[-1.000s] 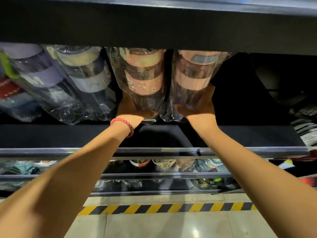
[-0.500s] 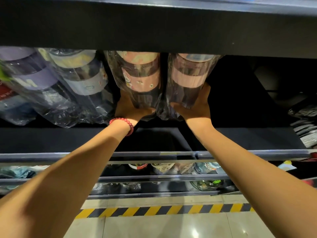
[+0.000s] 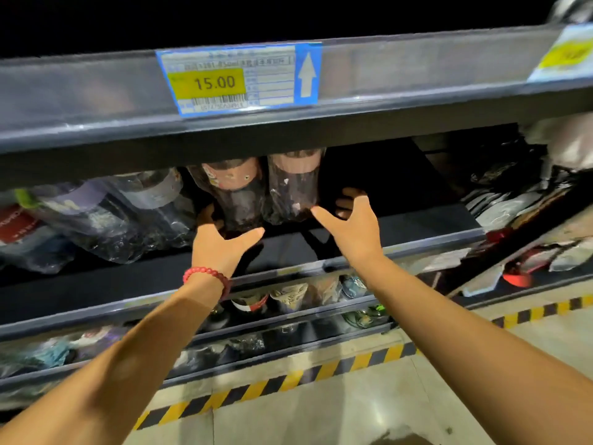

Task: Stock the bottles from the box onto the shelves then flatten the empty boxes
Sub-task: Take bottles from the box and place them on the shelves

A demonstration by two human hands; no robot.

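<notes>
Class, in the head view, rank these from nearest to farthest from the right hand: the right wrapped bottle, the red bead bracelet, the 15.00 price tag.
From the right hand:
1. Right wrapped bottle, just left of its thumb.
2. Red bead bracelet, lower left, on the other wrist.
3. 15.00 price tag, up on the shelf edge above.

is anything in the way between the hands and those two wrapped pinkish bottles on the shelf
Nothing visible. The left hand is spread open just under the plastic-wrapped pink-banded bottle with cartoon print, and the right hand is open beside the plainer plastic-wrapped pink-banded bottle. Only bare dark shelf lies around them.
</notes>
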